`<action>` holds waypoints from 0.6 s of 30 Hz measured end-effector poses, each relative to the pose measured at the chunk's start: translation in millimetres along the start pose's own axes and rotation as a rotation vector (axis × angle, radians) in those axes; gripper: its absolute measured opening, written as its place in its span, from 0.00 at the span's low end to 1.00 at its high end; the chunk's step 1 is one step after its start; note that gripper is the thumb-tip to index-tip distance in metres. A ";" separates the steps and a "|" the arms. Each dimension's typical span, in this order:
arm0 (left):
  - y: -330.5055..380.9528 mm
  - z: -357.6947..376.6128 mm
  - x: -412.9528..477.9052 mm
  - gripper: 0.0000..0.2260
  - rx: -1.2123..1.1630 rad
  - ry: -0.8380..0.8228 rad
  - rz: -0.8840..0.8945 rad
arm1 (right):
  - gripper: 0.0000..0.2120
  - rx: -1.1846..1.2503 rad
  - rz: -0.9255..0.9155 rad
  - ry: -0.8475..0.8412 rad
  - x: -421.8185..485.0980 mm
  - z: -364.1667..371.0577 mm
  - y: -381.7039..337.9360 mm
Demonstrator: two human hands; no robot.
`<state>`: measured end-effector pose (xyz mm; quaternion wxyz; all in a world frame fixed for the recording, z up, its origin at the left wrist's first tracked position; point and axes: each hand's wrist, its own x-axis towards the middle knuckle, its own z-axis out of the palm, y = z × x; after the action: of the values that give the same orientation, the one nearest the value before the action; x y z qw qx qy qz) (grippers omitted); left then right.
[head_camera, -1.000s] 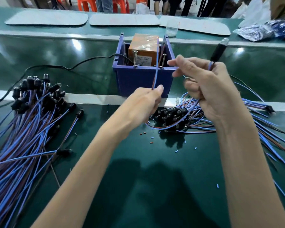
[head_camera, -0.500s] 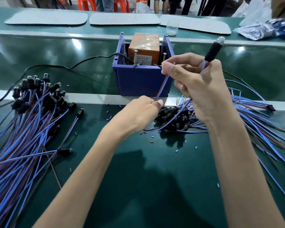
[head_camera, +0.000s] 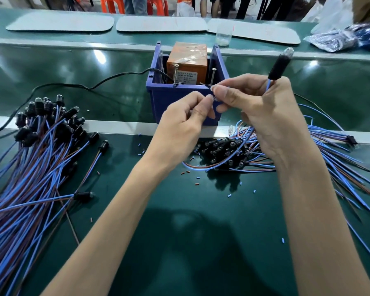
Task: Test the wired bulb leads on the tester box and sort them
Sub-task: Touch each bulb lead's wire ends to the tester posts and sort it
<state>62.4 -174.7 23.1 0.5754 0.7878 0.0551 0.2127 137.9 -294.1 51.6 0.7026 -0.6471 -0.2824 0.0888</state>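
Two hands are up in front of the blue tester box (head_camera: 169,101), and both are closed down to a tight pinch. Your right hand (head_camera: 265,116) has thumb and forefinger squeezed on the wire ends right by the right-hand screw (head_camera: 213,76) at the box's front edge, with the other fingers curled in below. Your left hand (head_camera: 186,118) pinches the same wire ends from the left side, fingertips just beside the right hand's. Can't tell if the ends actually touch the screw, it's too small to see.

The bulb lead (head_camera: 278,66) you're holding pokes up out of the top of your right hand. It's a black sleeve with a small clear bulb on the tip, tilted to the right, and a blue wire runs down from it into your grip.

Inside the box sits an orange unit (head_camera: 187,60), with a left-hand screw (head_camera: 176,74) standing at its front. A black cable (head_camera: 73,86) runs off from the box to the left. The big pile of leads (head_camera: 30,167) fans out on your left, and a smaller heap (head_camera: 222,150) lies under your right wrist with its bulbs bunched together. Little cut bits of insulation (head_camera: 188,173) are scattered on the green table (head_camera: 179,231).
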 end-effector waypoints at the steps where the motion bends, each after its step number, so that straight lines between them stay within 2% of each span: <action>1: -0.2 -0.6 0.2 0.13 0.001 0.017 0.006 | 0.03 0.013 0.003 -0.011 -0.6 -0.3 -0.7; 5: -0.1 -4.9 1.0 0.13 -0.020 0.031 0.003 | 0.04 0.038 0.025 -0.014 -1.8 -2.0 -2.4; 11: -0.4 -10.4 1.6 0.13 -0.016 0.001 -0.010 | 0.05 -0.078 0.019 -0.047 -1.3 -6.2 -2.4; 18: 2.3 -10.5 0.2 0.13 0.087 -0.005 0.037 | 0.03 -0.082 0.022 -0.031 -0.6 -9.1 -2.6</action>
<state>58.0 -166.1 27.9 0.5367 0.8136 0.0483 0.2185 141.5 -302.5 53.9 0.6698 -0.6771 -0.2895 0.0951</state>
